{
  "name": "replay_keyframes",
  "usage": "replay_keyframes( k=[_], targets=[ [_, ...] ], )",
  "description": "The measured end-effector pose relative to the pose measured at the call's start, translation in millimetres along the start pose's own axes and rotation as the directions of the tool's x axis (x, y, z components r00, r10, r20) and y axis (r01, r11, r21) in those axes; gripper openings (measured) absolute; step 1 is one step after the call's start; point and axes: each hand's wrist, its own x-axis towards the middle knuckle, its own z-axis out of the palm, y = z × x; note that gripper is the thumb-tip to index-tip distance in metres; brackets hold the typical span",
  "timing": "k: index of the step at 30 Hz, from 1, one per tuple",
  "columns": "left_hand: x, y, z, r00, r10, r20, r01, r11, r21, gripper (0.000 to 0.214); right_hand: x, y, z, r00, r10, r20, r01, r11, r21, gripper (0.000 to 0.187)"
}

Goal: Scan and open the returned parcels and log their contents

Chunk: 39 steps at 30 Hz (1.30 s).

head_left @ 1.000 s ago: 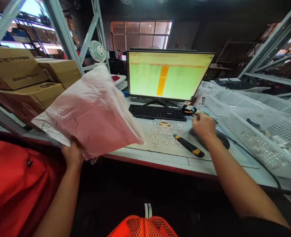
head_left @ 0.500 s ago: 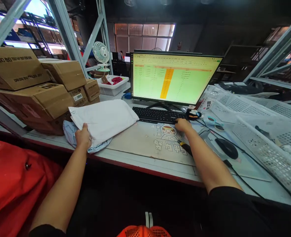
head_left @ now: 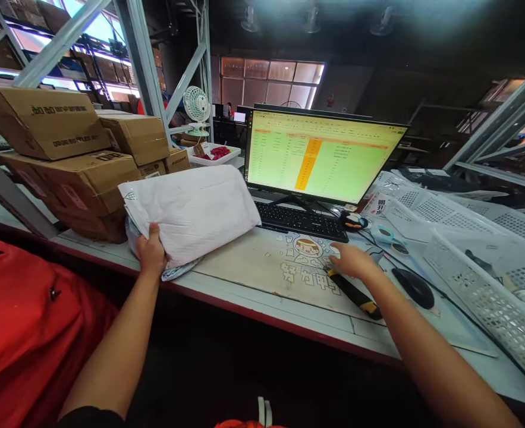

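Note:
My left hand is closed on the near left edge of a white mailing bag, thumb on top. The bag is raised at a tilt over a bluish plastic-wrapped package, mostly hidden. My right hand hovers over the desk mat with its fingers apart and nothing in them. Just in front of it is the black keyboard. Beneath the right hand and wrist lies a black and yellow utility knife.
A monitor showing a spreadsheet stands behind the keyboard. Cardboard boxes are stacked at the left. To the right are a black mouse, a cable and white plastic baskets. A red bag hangs at the lower left.
My right hand has drawn back from the keyboard toward me, uncovering more of the utility knife. My left hand has lifted the white mailing bag slightly. The view has shifted a little.

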Motion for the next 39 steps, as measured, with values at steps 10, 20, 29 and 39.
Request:
replay_keyframes(
  k=[10, 20, 29, 39],
  targets=[
    [-60.5, 96.1, 21.5, 0.848, 0.101, 0.52, -0.145, 0.988, 0.044, 0.074, -84.0, 18.3, 46.9, 0.997, -0.043, -0.069, 0.043, 0.999, -0.003, 0.056],
    [-67.9, 268.0, 76.3, 0.252, 0.607, 0.754, -0.913, 0.408, -0.023, 0.041, -134.3, 42.1, -69.0, 0.629, 0.184, -0.755, 0.183, 0.909, 0.374, 0.055],
    [-111.4, 292.2, 123.4, 0.039, 0.568, 0.822, -0.966, 0.233, -0.116, 0.032, -149.3, -47.0, -167.8, 0.513, -0.054, -0.857, 0.694, 0.614, 0.377, 0.046],
    [-44.7, 272.1, 28.0, 0.236, 0.577, 0.782, -0.905, 0.424, -0.039, 0.039, -111.0, -90.3, -178.0, 0.441, -0.226, -0.869, 0.696, 0.698, 0.171, 0.039]
  ],
)
